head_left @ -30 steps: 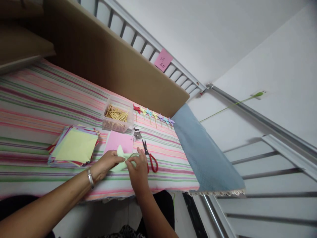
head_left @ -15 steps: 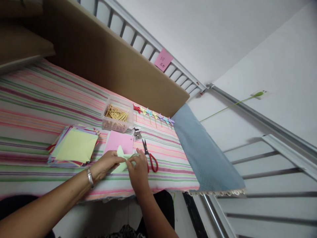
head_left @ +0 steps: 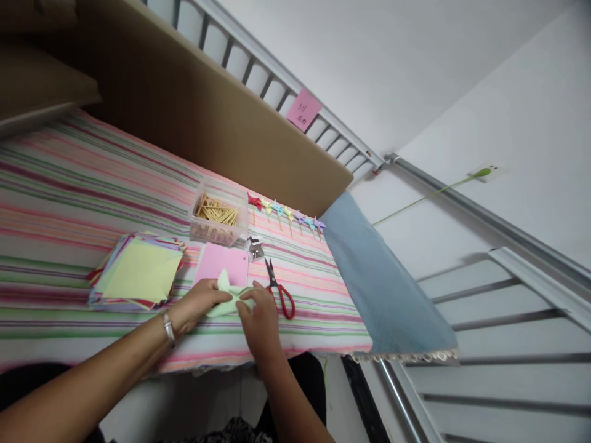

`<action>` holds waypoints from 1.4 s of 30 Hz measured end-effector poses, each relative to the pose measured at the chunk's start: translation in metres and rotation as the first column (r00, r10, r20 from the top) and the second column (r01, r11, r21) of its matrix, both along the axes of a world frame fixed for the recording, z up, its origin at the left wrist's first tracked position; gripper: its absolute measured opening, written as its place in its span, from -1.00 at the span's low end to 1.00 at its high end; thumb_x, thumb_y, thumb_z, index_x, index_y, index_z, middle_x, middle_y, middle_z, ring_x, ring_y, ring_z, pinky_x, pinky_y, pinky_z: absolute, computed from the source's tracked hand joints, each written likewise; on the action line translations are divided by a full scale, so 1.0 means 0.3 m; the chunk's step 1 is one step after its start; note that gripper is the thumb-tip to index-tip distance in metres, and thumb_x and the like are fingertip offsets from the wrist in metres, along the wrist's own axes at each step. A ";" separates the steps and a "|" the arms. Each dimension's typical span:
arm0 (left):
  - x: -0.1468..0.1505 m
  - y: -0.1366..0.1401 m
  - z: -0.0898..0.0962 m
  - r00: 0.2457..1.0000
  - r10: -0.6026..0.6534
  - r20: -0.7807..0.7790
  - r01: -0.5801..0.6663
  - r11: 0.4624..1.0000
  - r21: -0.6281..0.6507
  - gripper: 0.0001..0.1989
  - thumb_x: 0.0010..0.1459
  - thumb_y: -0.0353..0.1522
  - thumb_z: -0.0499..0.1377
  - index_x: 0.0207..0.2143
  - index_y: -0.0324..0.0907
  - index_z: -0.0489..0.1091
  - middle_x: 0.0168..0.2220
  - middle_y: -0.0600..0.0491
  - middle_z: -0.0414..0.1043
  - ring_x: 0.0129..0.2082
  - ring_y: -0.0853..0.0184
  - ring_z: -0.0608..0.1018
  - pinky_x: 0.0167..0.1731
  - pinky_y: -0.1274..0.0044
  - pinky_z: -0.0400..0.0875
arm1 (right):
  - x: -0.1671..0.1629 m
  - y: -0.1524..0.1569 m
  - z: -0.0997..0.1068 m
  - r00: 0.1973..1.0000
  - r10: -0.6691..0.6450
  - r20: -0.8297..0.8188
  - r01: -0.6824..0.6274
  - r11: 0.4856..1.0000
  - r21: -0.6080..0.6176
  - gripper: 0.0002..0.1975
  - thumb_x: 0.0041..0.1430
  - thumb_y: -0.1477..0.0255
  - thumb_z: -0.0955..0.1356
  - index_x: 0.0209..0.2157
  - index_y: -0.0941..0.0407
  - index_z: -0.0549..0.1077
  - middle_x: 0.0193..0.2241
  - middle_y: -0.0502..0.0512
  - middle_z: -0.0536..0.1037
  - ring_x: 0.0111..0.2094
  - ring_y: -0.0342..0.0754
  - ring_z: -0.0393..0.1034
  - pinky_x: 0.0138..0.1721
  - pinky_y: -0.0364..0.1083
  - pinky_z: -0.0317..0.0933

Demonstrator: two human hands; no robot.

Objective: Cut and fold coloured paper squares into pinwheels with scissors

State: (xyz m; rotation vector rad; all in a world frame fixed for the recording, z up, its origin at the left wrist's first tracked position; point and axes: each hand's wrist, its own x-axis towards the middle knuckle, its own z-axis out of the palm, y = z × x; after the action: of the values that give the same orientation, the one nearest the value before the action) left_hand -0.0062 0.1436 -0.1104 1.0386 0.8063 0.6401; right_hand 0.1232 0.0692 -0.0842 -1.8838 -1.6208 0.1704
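Observation:
Between both hands is a pale green paper pinwheel (head_left: 224, 283), its corners folded in toward the middle. My left hand (head_left: 199, 303) grips its left side, the thumb pressed near the centre. On the other side my right hand (head_left: 260, 315) pinches the paper, thumb and fingers closed at the centre; anything small under the fingertips is hidden. Just behind the paper lies a pink square sheet (head_left: 224, 261). Scissors with red handles (head_left: 286, 301) lie to the right of my right hand, blades pointing away. A small pack with dark contents (head_left: 253, 248) sits beyond the pink sheet.
Left of my hands is a stack of coloured paper squares (head_left: 141, 271). A clear plastic box (head_left: 194, 231) holds many thin wooden sticks. Several small finished pinwheels (head_left: 289, 214) lie in a row by the cardboard panel (head_left: 221, 123). Metal rails (head_left: 503, 320) stand at the right.
The lower flap of the green paper has been folded up toward the centre. My right thumb and fingers have shifted slightly at the middle; the left hand stays nearly in place.

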 end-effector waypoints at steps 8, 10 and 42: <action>0.009 0.013 -0.034 0.984 -0.056 -0.167 0.102 0.956 0.276 -0.96 -0.29 -0.46 0.14 -0.70 -0.23 0.37 -0.75 0.21 0.23 -0.68 0.45 0.20 -0.63 0.61 0.01 | 0.017 -0.042 0.121 0.980 0.155 0.126 -0.158 0.987 0.018 -0.39 -0.07 0.53 0.32 0.08 0.08 0.17 -0.01 0.16 0.34 0.01 0.07 0.19 0.03 0.07 0.07; 0.013 0.006 -0.037 0.984 -0.080 -0.161 0.127 0.945 0.303 -0.94 -0.29 -0.46 0.14 -0.68 -0.23 0.41 -0.71 0.18 0.30 -0.65 0.42 0.26 -0.60 0.61 0.08 | -0.004 -0.036 0.120 0.962 0.220 0.163 -0.211 0.975 -0.074 -0.29 -0.11 0.57 0.31 0.14 0.06 0.10 -0.05 0.16 0.37 -0.04 0.09 0.22 0.00 0.08 0.09; 0.015 -0.024 0.033 0.990 -0.014 0.143 0.012 1.000 0.012 -0.61 -0.20 -0.28 0.26 -0.26 -0.24 0.38 -0.57 0.16 0.34 -0.51 0.37 0.41 -0.48 0.57 0.24 | 0.057 0.068 -0.009 0.720 -0.145 -0.679 0.036 0.985 -0.171 -0.26 -0.23 0.59 0.28 0.10 0.10 0.11 -0.63 -0.16 0.33 -0.63 -0.18 0.19 -0.59 -0.22 0.11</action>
State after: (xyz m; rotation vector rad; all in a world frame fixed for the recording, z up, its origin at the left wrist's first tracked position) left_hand -0.0018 0.1363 -0.1005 0.9956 0.6703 0.7006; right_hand 0.1404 0.0898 -0.0868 -1.6915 -1.0064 0.8683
